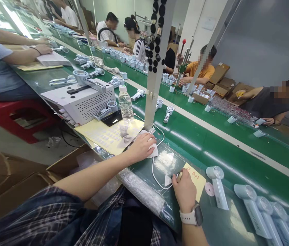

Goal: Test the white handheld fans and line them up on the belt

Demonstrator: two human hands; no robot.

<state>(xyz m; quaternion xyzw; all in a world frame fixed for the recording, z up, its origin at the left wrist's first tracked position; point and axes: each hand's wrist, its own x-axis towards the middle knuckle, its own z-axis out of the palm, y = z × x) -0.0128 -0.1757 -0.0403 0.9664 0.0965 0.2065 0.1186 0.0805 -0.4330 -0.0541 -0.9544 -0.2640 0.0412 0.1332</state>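
My left hand [143,147] has its fingers curled over a pale cloth [153,152] on the bench; a crumpled greyish part lies just left of it. With fingers pinched, my right hand [184,189], wearing a watch, holds the end of a thin white cable [153,172]. That cable loops across the bench from near the metal post. Under the right hand lies a yellow paper [198,182] with red handwriting. Beside it are a round pink sticker [209,189] and a light-blue handheld device [218,188] with a round head. The fingertips are partly hidden.
A water bottle [125,104] stands on a yellow label sheet [103,136], near a white vented box [83,102]. The metal post [154,75] rises ahead. Several similar devices [257,212] lie at right. Beyond runs a green conveyor [198,140], with co-workers seated along it.
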